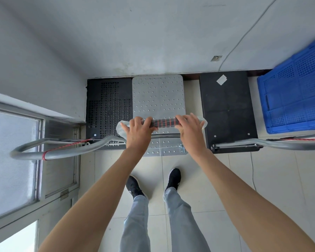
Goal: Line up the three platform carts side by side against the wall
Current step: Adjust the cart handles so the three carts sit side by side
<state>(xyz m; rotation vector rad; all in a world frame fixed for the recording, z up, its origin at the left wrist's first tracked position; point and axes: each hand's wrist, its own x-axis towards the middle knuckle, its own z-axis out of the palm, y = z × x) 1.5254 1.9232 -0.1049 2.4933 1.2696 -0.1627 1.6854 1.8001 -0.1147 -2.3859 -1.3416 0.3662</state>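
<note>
The blue crate (295, 99) and the black cart's handle (280, 144) run off the right edge of the frame. At centre, the left hand (138, 130) and right hand (189, 128) cover the ends of the grey cart's handle (164, 123), their fingertips curled out of sight. The white label (221, 80) at upper right is too small to read.

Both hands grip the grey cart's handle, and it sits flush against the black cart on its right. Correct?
Not quite. The head view shows bare floor between the grey cart and the solid black cart on its right; it sits flush against the perforated black cart on its left. The left hand and right hand do grip its handle.
</note>
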